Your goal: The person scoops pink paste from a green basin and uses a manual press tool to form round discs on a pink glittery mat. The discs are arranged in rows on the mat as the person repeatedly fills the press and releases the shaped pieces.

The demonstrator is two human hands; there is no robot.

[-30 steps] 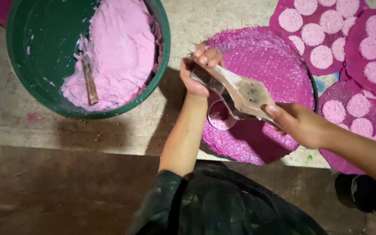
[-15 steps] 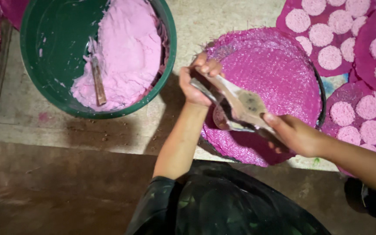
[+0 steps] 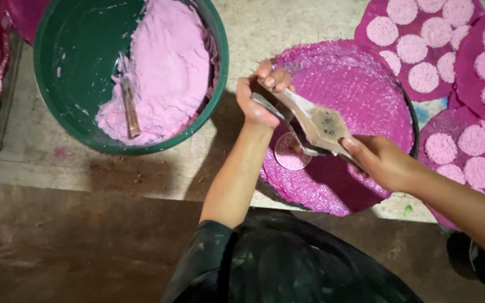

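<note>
Green basin point(image 3: 63, 73): the biggest thing, upper left of the frame, a round tub on the pale floor, about half filled on its right side with pink paste point(image 3: 164, 67).
Pink mesh round point(image 3: 360, 101): centre right, a large woven disc lying flat under both hands; most of its surface shows bare.
Filled rounds point(image 3: 439, 50): upper right and right edge, more magenta discs overlapping one another, each dotted with pale pink paste circles; another like them peeps in at the far upper left.
Dark clothing point(image 3: 287, 264): bottom centre, the person's own body seen from above.
Right hand point(image 3: 385, 163): right of centre, fingers closed on the lower end of a flat scraper.
Left hand point(image 3: 259, 95): centre, above the right one, fingers clamped round the upper end of a thin metal handle where it meets the scraper's top.
Flat scraper point(image 3: 321, 123): a brownish, speckled blade slanting from the left hand down to the right hand, held above the mesh round.
Wooden stick point(image 3: 129, 104): in the basin, lying at the left edge of the paste, smeared pink.
Ring mould point(image 3: 292, 151): small round hoop just below the scraper, resting on the mesh round's left part, pink paste inside it; whether the metal handle joins it I cannot tell.
</note>
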